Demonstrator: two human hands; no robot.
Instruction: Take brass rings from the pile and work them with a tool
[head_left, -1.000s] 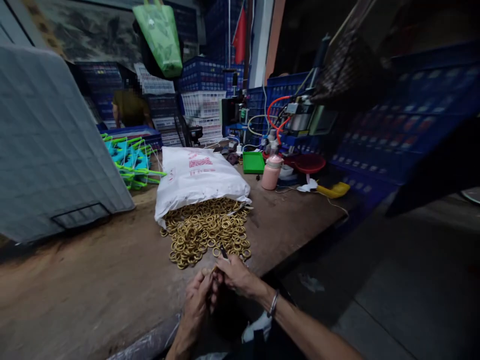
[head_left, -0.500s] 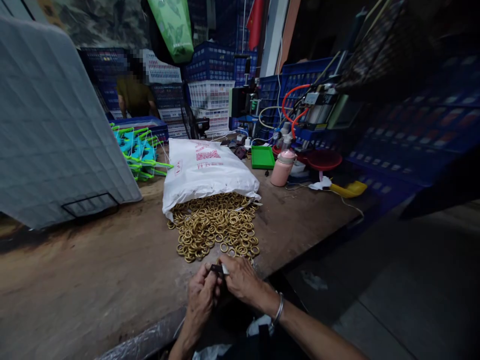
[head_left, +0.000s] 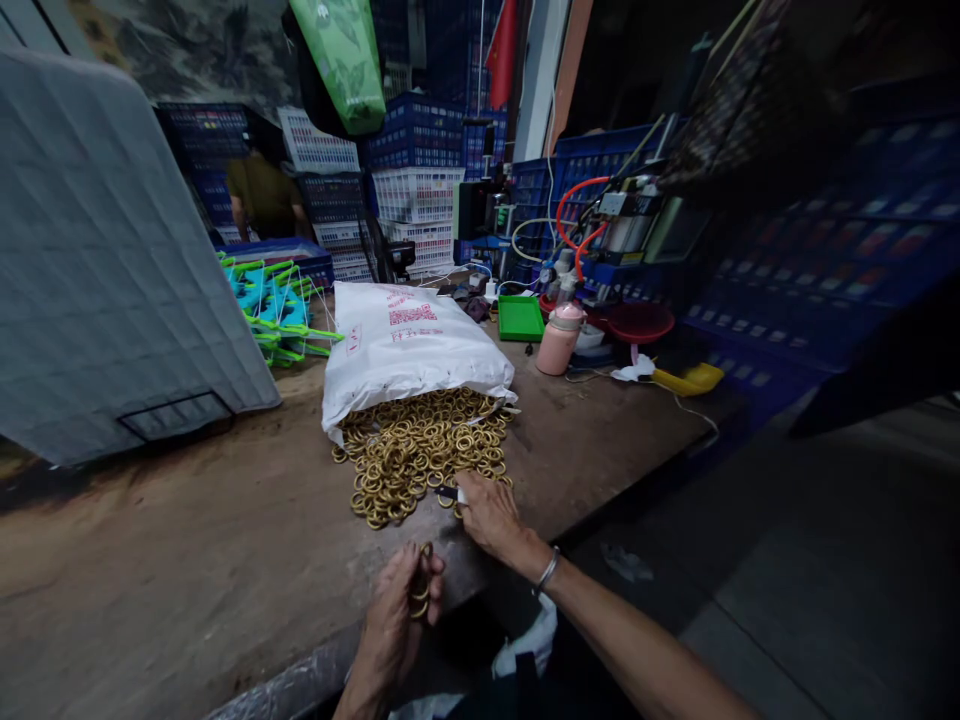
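Observation:
My left hand [head_left: 397, 605] is closed around a few brass-coloured rings [head_left: 420, 597], just off the table's front edge. My right hand [head_left: 491, 510] grips a small tool with a dark flat end [head_left: 446, 492] and a white part; its exact kind is unclear. That dark end lies over the near right side of a heap of brass-coloured rings [head_left: 397, 470]. The heap spills from the mouth of a white sack [head_left: 420, 345] with red print, lying on its side on the table.
The brown table [head_left: 150, 570] ends in a diagonal edge at right. A pale quilted panel [head_left: 127, 250] stands at left, beside green and blue plastic pieces [head_left: 277, 300]. A green tray [head_left: 520, 317] and pink bottle [head_left: 559, 340] stand behind the heap. Farther back, a person [head_left: 264, 195] is near stacked crates [head_left: 420, 190].
My hands have parted. The right hand moved forward to the heap with the small tool, while the left dropped slightly lower and turned, so rings now show in it.

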